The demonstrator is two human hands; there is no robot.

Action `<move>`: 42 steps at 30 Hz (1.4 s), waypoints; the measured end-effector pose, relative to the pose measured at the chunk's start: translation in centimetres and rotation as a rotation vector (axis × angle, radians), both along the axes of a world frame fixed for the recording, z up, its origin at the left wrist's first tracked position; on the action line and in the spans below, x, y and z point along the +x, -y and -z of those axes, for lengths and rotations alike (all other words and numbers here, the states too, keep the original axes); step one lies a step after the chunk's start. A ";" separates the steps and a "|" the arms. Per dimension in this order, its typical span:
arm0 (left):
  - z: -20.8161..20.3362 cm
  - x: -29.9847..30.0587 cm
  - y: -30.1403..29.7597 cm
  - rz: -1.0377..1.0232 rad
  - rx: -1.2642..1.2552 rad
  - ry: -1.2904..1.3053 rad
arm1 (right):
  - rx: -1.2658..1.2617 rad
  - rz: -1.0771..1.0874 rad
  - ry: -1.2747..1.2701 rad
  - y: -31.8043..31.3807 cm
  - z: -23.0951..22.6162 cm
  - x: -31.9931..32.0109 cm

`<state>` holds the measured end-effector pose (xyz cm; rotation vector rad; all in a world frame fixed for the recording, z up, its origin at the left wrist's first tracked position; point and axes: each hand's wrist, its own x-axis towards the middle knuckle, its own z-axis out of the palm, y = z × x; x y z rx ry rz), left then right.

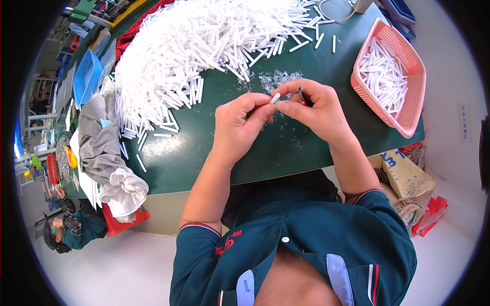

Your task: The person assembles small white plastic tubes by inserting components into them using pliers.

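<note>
Over the green table, my left hand [240,125] pinches a short white plastic stick [275,97] between thumb and fingers. My right hand [316,109] meets it there, its thumb and forefinger touching or very near the same stick. Tucked in the right fingers is a small dark tool [303,96] with a bit of red; most of it is hidden by the hand. Beyond both hands lies a scatter of clear plastic trimmings [275,80]. A large heap of similar white sticks [204,41] covers the far left of the table.
A pink basket [417,97] holding many white sticks stands at the right. Grey and white cloths [102,148] lie along the left edge, near a blue tray [88,76]. Paper sacks [408,176] sit below on the right. Another person [76,227] is at the lower left.
</note>
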<state>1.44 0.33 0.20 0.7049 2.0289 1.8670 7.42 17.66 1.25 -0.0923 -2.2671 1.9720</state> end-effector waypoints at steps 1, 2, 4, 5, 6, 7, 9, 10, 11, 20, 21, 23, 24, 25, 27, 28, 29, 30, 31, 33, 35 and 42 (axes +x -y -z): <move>0.0 0.0 0.1 0.025 0.003 0.039 | 0.000 -0.001 0.000 0.1 0.0 0.0; 0.0 -0.1 0.1 0.050 0.006 0.079 | -0.009 0.016 -0.002 0.2 -0.1 0.0; 0.1 -0.1 0.2 0.069 0.011 0.120 | -0.018 0.033 -0.003 0.3 -0.1 0.1; 0.1 -0.2 0.2 0.089 0.015 0.162 | -0.036 0.031 -0.007 0.3 -0.1 0.0; 0.1 -0.2 0.2 0.089 0.016 0.162 | -0.055 0.029 -0.010 0.2 0.0 0.0; 0.1 -0.2 0.2 0.100 0.033 0.164 | -0.054 0.031 -0.008 0.2 0.1 -0.1; 0.0 -0.1 0.3 0.113 0.051 0.168 | 0.019 0.024 -0.036 0.2 0.3 -0.1; -0.2 -0.2 0.3 0.132 0.036 0.164 | 0.019 0.024 -0.034 0.2 0.4 -0.1; -0.2 -0.2 0.4 0.151 0.021 0.161 | 0.025 0.019 -0.074 0.2 0.5 -0.1; -0.6 -0.6 0.9 0.182 0.048 0.327 | -0.499 0.147 0.030 -0.7 0.2 -0.4; -0.6 -0.6 0.8 0.181 0.051 0.324 | -0.497 0.162 0.015 -0.9 0.2 -0.5; -0.8 -0.7 0.9 0.191 0.114 0.364 | -0.384 0.203 0.033 -0.7 0.2 -0.4; -0.7 -0.7 0.9 0.189 0.115 0.361 | -0.272 0.247 0.054 -0.7 0.2 -0.4; -0.7 -0.8 1.0 0.201 0.140 0.366 | -0.272 0.244 0.052 -0.8 0.2 -0.4; -0.7 -0.8 1.0 0.211 0.165 0.370 | -0.203 0.310 -0.027 -1.0 0.3 -0.5; -0.7 -0.8 1.0 0.209 0.151 0.359 | -0.137 0.304 0.003 -1.2 0.3 -0.4; -0.7 -0.8 1.0 0.207 0.138 0.348 | -0.137 0.303 0.003 -1.1 0.3 -0.5; -0.7 -0.8 1.0 0.206 0.137 0.348 | -0.058 0.264 -0.052 -0.8 0.2 -0.6; -0.7 -0.9 1.1 0.204 0.111 0.349 | 0.021 0.228 -0.106 -0.6 0.1 -0.6; -0.7 -0.9 1.1 0.202 0.084 0.352 | -0.001 0.174 -0.073 -0.4 0.0 -0.4; -0.5 -0.9 1.0 0.212 0.088 0.340 | -0.023 0.118 -0.041 -0.1 -0.1 -0.3; -0.8 -1.0 1.1 0.265 0.087 0.403 | -0.200 -0.029 0.084 0.4 0.0 -0.2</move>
